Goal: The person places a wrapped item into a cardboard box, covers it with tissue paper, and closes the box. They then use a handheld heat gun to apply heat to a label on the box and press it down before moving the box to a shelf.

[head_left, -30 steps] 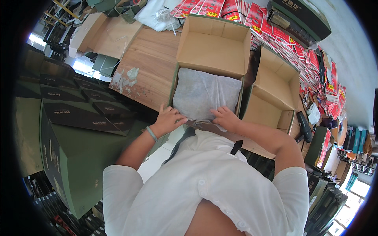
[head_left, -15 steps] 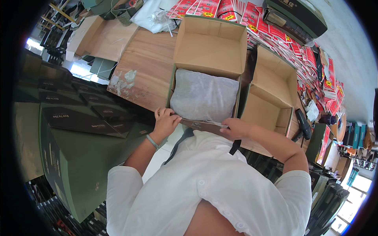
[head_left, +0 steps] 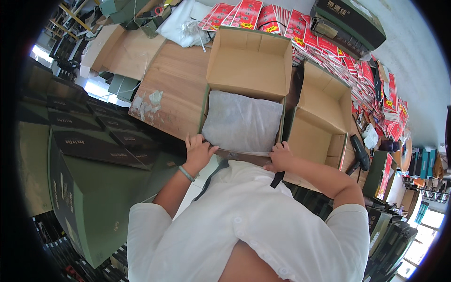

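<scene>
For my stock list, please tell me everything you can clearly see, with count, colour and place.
Table: 1, brown, centre
Open boxes: 2, tan inside, side by side on the table
Wrapping: 1, grey-white, inside the left open box
Packets: many, red, along the table's far side
Green boxes: many, green, left and right sides
Carton: 1, tan, upper left
Plastic bag: 1, white, left of the packets
Hair dryer: 1, black, right of the open boxes
Scraps: several, whitish, table's left
Shirt: 1, white, on the person
Bracelet: 1, pale, left wrist
Left hand: 1, bare, left box's near left corner
Right hand: 1, bare, its near right corner
</scene>
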Demonstrator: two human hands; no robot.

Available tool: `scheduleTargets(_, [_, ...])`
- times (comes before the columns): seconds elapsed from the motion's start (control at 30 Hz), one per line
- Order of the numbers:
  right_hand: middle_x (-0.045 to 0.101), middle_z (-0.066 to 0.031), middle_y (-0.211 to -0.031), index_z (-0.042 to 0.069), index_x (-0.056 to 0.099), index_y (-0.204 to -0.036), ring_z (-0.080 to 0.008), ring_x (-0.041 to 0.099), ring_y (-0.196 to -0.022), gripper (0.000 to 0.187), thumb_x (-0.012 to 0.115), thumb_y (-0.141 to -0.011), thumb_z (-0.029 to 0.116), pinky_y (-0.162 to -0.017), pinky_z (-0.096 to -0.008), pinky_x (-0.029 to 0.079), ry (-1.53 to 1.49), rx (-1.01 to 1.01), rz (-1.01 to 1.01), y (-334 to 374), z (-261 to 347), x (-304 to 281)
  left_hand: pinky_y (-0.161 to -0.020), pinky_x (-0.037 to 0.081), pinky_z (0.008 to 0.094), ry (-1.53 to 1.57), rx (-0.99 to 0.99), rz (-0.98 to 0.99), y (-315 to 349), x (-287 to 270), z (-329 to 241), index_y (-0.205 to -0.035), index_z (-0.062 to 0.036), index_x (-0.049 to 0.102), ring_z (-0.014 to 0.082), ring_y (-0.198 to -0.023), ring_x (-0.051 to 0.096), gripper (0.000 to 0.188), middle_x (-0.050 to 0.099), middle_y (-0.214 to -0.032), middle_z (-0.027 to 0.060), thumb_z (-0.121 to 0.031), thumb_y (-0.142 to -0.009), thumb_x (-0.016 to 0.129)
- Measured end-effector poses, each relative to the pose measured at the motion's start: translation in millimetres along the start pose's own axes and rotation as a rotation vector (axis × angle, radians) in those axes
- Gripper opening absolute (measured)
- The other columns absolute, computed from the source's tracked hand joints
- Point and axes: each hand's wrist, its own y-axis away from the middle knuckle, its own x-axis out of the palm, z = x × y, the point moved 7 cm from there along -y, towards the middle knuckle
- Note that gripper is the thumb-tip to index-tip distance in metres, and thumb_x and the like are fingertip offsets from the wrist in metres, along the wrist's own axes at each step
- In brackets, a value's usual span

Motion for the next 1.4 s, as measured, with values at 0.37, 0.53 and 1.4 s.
scheduleTargets(0.37, [0.064, -0.026, -0.107, -0.007, 0.061, -0.109, -0.0381, 0.062, -0.099, 0.048, 0.062, -0.092, 0.037, -0.087, -0.0449, 0.049, -0.598, 0.473, -1.09, -73, -178, -135, -0.101, 0.04, 0.0436, 0.703, -0.516, -0.094, 3, 45, 48, -0.134, 0.0064, 0.04, 0.0401, -0.123, 0.049, 0.075, 0.047, -0.132, 0.0308, -0.035, -0.081, 0.075])
scheduleTargets(0.53, [0.064, -0.0228, -0.113, -0.01, 0.056, -0.119, -0.0316, 0.061, -0.103, 0.05, 0.062, -0.093, 0.032, -0.089, -0.0412, 0.047, -1.326, 0.565, -0.835, -135, -220, -109, -0.098, 0.044, 0.0407, 0.757, -0.645, 0.03, 3, 37, 49, -0.133, 0.0073, 0.041, 0.0389, -0.117, 0.055, 0.08, 0.057, -0.122, 0.0284, -0.038, -0.079, 0.078])
scheduleTargets(1.4, [0.031, -0.029, -0.149, 0.004, 0.001, -0.153, -0.0412, 0.035, -0.137, 0.09, 0.06, -0.094, 0.037, -0.113, -0.0422, 0.03, -1.126, 0.45, -0.822, -17, -48, 2, -0.102, 0.039, 0.0327, 1.019, -0.603, 0.081, -28, 54, 73, -0.137, 0.0012, 0.046, 0.0223, -0.118, 0.052, 0.061, 0.057, -0.128, 0.0141, -0.043, -0.097, 0.057])
